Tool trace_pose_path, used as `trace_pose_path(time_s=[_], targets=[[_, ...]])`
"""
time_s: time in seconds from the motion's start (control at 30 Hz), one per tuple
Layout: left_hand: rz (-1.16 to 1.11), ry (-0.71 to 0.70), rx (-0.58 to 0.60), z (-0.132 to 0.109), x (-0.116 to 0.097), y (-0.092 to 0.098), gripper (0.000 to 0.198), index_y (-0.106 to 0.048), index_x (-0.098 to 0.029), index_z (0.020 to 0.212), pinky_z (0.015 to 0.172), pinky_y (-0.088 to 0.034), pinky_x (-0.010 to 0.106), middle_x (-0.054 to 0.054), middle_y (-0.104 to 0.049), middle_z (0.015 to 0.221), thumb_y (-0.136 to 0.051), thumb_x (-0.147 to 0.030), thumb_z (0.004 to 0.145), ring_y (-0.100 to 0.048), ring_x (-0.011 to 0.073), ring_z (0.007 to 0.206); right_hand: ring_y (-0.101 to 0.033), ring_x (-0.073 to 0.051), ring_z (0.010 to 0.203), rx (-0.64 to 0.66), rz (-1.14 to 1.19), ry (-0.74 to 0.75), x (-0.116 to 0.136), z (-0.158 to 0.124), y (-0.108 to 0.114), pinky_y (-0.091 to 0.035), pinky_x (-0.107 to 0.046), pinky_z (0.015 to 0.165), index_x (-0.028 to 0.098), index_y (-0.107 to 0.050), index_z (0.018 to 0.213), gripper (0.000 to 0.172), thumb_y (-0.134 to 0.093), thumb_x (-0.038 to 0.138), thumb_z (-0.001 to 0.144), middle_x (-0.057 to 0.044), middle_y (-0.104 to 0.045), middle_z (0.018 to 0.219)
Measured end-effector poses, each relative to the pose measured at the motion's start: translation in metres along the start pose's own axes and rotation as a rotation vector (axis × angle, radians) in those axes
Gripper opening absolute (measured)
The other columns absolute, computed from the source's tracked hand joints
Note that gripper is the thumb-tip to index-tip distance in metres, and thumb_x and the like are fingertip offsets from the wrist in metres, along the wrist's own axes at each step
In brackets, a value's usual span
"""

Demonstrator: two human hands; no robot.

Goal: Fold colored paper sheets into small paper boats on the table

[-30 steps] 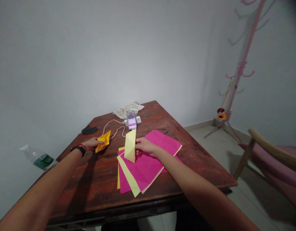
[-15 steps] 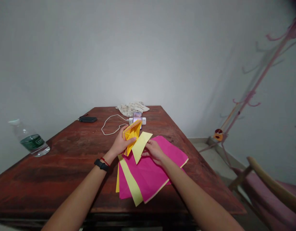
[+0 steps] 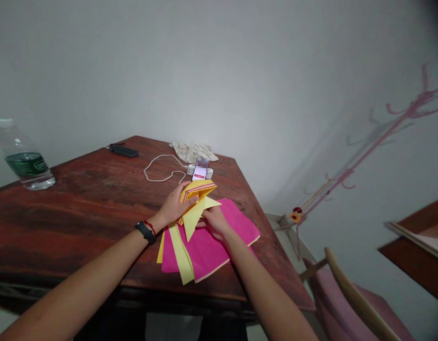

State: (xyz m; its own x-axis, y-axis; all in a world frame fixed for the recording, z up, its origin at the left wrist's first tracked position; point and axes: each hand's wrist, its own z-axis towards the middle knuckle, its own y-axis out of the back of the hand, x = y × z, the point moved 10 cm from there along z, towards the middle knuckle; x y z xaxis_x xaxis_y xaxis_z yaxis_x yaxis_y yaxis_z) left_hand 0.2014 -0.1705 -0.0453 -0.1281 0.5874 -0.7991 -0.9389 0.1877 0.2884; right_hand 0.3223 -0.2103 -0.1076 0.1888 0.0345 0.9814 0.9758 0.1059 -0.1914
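My left hand [image 3: 176,202] is closed on a stack of folded yellow paper [image 3: 201,187] with pink layers along its edges, thumb across the front. My right hand [image 3: 214,221] grips a pale yellow folded paper piece [image 3: 196,216] with pointed ends, which lies against the front of the stack. Its fingertips are partly behind that piece. Beneath both hands, magenta paper sheets [image 3: 208,258] lie spread on the table, with a pale yellow strip [image 3: 181,255] on top at their left side.
On the dark red wooden table [image 3: 98,213] stand a water bottle [image 3: 30,163] at left and a black device [image 3: 123,150] farther back. Behind my hands lie a phone [image 3: 199,172], a white cable [image 3: 162,180] and a crumpled cloth [image 3: 194,152]. A chair [image 3: 347,293] is at right.
The view has turned and tilted. The pale yellow piece now sits closer against the folded stack, overlapping its lower front, and the stack is tipped differently in my left hand.
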Motion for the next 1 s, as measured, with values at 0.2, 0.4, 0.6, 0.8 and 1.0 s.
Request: trace_pose_path(time_s=[0.2,0.4,0.6,0.8,1.0], targets=[[-0.011,0.025,-0.041,-0.001,0.007,0.002,0.05,-0.052,-0.019,0.133,0.102,-0.048,0.041,0.013,-0.062,0.134,-0.047,-0.053,0.096,-0.061,0.0265,0.12,-0.075,-0.022,0.078,-0.011,0.03,0.032,0.004,0.002,0.004,-0.064,-0.031,0.061,0.017,-0.062,0.114,0.048,-0.076,0.023,0.068,-0.011,-0.076,0.105],[0.035,-0.003,-0.063,0.001,0.01,0.004,0.056,-0.051,-0.018,0.135,0.103,-0.047,0.042,0.014,-0.062,0.134,-0.057,-0.052,0.092,-0.061,0.0271,0.12,-0.075,-0.02,0.075,-0.052,-0.004,0.044,0.008,0.001,0.007,-0.063,-0.028,0.06,0.019,-0.062,0.114,0.047,-0.074,0.02,0.069,-0.007,-0.077,0.098],[0.125,-0.024,-0.087,0.002,0.004,0.008,0.056,-0.052,-0.017,0.133,0.103,-0.047,0.043,0.014,-0.063,0.131,-0.063,-0.05,0.088,-0.061,0.0278,0.118,-0.075,-0.021,0.076,-0.052,-0.02,0.033,0.008,0.001,0.007,-0.063,-0.029,0.059,0.021,-0.062,0.114,0.049,-0.074,0.019,0.067,-0.006,-0.076,0.097],[0.091,-0.05,-0.084,0.001,-0.004,0.008,0.056,-0.051,-0.02,0.133,0.1,-0.049,0.04,0.011,-0.064,0.129,-0.065,-0.048,0.087,-0.063,0.0258,0.115,-0.073,-0.021,0.071,-0.106,-0.002,0.088,0.014,0.001,0.011,-0.059,-0.027,0.054,0.024,-0.067,0.108,0.042,-0.073,0.02,0.066,-0.005,-0.077,0.096],[0.077,-0.027,-0.147,0.001,-0.002,0.015,0.057,-0.051,-0.019,0.131,0.1,-0.048,0.041,0.012,-0.064,0.128,-0.068,-0.048,0.085,-0.062,0.0265,0.116,-0.066,-0.017,0.055,-0.167,-0.025,0.109,0.018,0.002,0.021,-0.052,-0.022,0.044,0.02,-0.07,0.099,0.032,-0.071,0.024,0.067,-0.004,-0.076,0.081]])
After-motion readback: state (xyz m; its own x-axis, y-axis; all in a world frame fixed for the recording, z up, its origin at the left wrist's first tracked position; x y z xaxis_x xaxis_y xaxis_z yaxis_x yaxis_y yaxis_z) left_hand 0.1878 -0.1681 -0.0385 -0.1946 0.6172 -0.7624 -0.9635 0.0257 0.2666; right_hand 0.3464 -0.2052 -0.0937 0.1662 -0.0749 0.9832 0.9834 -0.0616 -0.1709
